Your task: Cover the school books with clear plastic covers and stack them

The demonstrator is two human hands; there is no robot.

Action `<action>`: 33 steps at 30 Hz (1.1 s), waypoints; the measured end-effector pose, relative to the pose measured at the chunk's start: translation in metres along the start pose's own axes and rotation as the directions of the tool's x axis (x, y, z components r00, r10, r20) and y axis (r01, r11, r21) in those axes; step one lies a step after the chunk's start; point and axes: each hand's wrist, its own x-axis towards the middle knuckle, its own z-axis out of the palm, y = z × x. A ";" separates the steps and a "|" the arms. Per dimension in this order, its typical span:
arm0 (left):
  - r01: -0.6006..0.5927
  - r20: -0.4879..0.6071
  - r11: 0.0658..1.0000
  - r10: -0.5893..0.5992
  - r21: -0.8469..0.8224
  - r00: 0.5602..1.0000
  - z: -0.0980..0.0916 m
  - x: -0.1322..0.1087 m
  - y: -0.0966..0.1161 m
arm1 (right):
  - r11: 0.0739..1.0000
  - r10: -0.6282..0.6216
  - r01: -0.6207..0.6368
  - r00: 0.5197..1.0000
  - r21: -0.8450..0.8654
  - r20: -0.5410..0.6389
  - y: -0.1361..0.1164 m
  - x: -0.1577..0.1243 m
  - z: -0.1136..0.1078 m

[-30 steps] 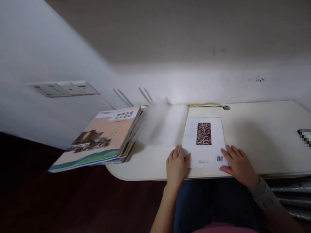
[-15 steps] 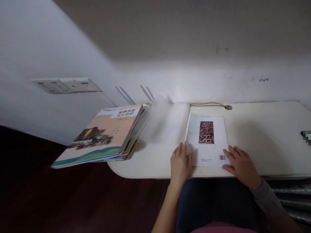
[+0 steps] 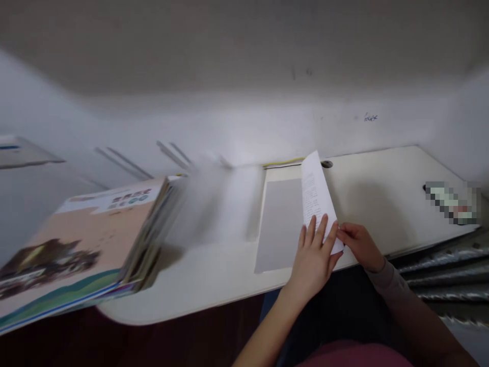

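A thin paperback book [image 3: 315, 188] lies open on the white desk [image 3: 214, 285]. Its cover is folded out to the left, showing a plain grey inner side [image 3: 277, 224]. The printed pages stand up tilted on the right. My left hand [image 3: 311, 260] rests on the lower part of the pages with its fingers spread, the thumb by the bottom edge. With thumb and finger, my right hand [image 3: 359, 245] pinches the lower right corner of the book.
On the left, a stack of books [image 3: 87, 229] with a pinkish cover on top overhangs the desk's end. Beside it is a blurred whitish translucent organizer [image 3: 225, 204]. A pixelated object [image 3: 453, 201] lies at right. A yellow cable [image 3: 284, 163] runs along the wall to a desk hole.
The book's cover has been opened to the left and the pages raised. My left hand has moved onto the pages, and my right hand has closed on the corner. The view has turned right.
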 end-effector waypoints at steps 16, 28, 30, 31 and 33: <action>-0.097 0.286 0.978 0.041 0.184 0.957 0.058 0.052 0.030 | 0.314 -0.137 0.195 0.978 -0.929 0.159 0.074 -0.044 -0.091; -0.092 0.314 0.978 0.030 0.186 0.949 0.064 0.054 0.029 | 0.485 -0.200 0.229 0.969 -0.844 0.148 0.090 -0.042 -0.104; -0.105 0.329 0.978 0.041 0.178 0.943 0.065 0.058 0.033 | 0.491 -0.201 0.231 0.968 -0.840 0.149 0.089 -0.042 -0.103; -0.112 0.339 0.978 0.048 0.173 0.940 0.065 0.060 0.034 | 0.489 -0.201 0.235 0.968 -0.840 0.154 0.088 -0.042 -0.103; -0.122 0.360 0.979 0.055 0.166 0.931 0.065 0.064 0.036 | 0.474 -0.200 0.247 0.965 -0.845 0.170 0.087 -0.042 -0.102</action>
